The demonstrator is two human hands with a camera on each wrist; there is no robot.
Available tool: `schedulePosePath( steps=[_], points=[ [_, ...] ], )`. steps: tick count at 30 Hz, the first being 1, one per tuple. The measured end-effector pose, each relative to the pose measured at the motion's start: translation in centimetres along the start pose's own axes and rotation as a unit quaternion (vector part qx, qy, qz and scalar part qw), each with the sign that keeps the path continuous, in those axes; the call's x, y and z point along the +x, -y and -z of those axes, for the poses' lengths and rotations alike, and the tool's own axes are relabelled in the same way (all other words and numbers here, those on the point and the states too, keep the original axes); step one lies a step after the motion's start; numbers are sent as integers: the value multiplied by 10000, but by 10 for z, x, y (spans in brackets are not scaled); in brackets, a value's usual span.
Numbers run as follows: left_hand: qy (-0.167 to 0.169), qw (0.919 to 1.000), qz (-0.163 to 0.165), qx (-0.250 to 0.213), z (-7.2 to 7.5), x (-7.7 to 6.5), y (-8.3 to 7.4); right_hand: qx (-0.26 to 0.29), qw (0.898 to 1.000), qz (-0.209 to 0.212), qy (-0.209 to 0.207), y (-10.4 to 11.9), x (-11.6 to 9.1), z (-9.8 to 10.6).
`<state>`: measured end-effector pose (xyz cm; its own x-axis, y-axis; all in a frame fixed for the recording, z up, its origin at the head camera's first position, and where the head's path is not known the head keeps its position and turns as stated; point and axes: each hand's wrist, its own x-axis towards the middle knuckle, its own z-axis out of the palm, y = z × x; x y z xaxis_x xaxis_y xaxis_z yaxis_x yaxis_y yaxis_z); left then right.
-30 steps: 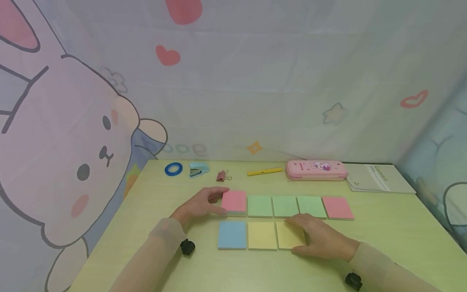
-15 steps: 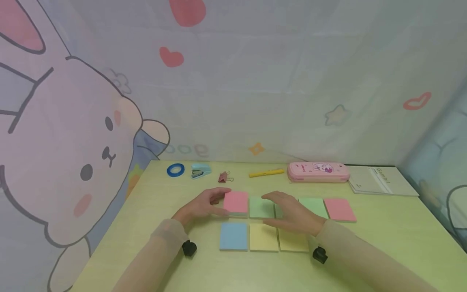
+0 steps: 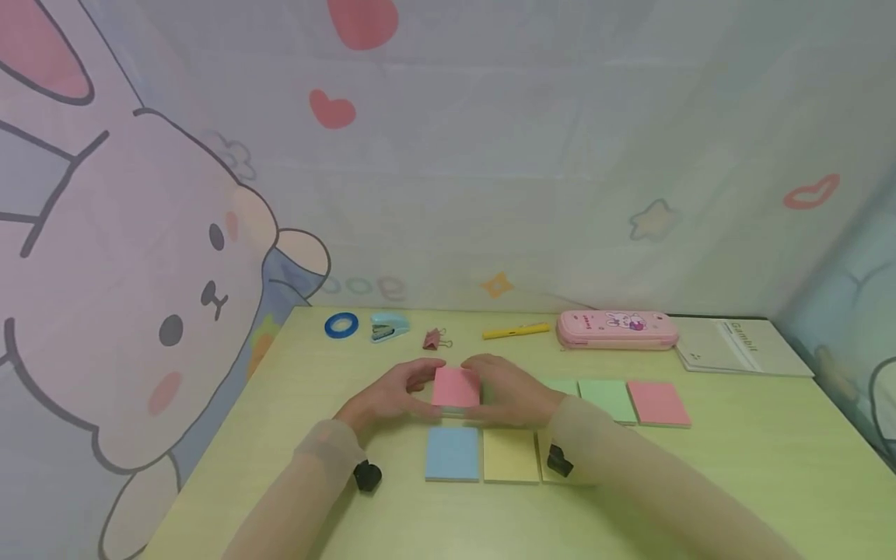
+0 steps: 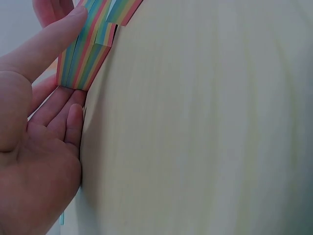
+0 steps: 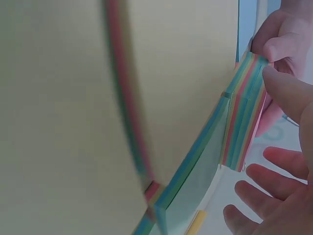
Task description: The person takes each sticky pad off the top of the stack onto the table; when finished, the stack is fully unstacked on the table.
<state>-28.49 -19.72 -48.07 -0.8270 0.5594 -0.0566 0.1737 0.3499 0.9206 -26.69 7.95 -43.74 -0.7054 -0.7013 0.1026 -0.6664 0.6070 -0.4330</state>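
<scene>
A stack of sticky note pads (image 3: 456, 386) with pink on top sits at the left end of the back row; its rainbow-striped edges show in both wrist views. My left hand (image 3: 393, 395) holds its left side, thumb at the near edge and index finger at the far corner. On the right side, my right hand (image 3: 512, 391) has its thumb (image 5: 281, 88) at the stack's near edge, while the other fingers are spread apart beyond it. Further along that row are green sticky notes (image 3: 607, 401) and a pink pad (image 3: 659, 403); the right hand and sleeve cover part of the row.
In front lie a blue pad (image 3: 451, 454) and a yellow pad (image 3: 511, 456), plus another yellow one mostly under the right sleeve. Along the back are blue tape (image 3: 341, 316), a stapler (image 3: 388, 327), a binder clip (image 3: 433, 339), a yellow pen (image 3: 516, 331), a pink pencil case (image 3: 617, 330) and notebooks (image 3: 749, 346).
My right hand has moved left from the front yellow pad, over the green pads, to the right side of the pink-topped stack. My left hand stays at the stack's left side.
</scene>
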Motion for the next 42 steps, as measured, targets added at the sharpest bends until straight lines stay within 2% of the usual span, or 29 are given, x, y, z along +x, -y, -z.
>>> schedulePosePath(
  steps=[7,14,19,25,30,36,42],
  points=[
    [71,10000,20,-49,-4,3,2,-202,9995,-212,133,0,7,-6],
    [42,10000,4,-82,-6,3,-1,-453,9987,-213,-71,-11,-9,-3],
    [26,10000,67,-10,-8,1,-2,-351,9986,-195,-338,-23,-41,9],
    [-39,9998,91,148,-8,1,0,-195,9968,-384,-674,-36,-88,29],
    [-71,9998,34,186,-7,3,1,-333,9943,-269,-974,-50,-130,43],
    [-84,9996,63,246,-6,4,2,-760,9899,-95,-1193,-64,-170,44],
    [-168,9993,142,302,-4,1,2,-935,9871,79,-1295,-70,-195,41]
  ],
)
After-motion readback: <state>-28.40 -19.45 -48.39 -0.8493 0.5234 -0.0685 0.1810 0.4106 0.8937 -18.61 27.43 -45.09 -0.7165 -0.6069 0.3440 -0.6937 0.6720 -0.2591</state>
